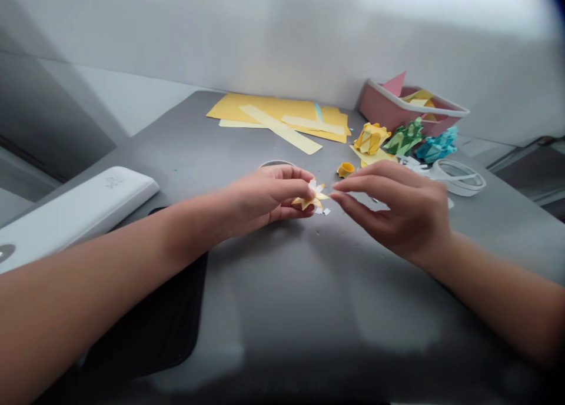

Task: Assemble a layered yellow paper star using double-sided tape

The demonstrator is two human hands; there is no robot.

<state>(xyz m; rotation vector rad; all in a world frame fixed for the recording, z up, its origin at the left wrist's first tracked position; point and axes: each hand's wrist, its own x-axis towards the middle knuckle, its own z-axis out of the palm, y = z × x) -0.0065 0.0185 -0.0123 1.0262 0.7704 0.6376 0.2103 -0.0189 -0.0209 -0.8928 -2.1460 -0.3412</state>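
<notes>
My left hand (282,196) is closed round a small yellow and white folded paper flower (316,199) with pointed petals, above the middle of the grey table. To its right, my right hand (392,208) has thumb and forefinger pinched together at the tip of one petal. Just behind the hands stands a small rolled ring of yellow paper (345,169). White paper scraps (323,211) lie beneath the flower. Part of the flower is hidden by my left fingers.
Yellow paper sheets and strips (282,113) lie at the back. A pink basket (384,105) holds paper. Before it sit yellow (372,138), green (405,137) and blue (438,145) folded paper pieces, and a tape roll (459,178). A white box-like device (88,208) and black mat (176,311) are left.
</notes>
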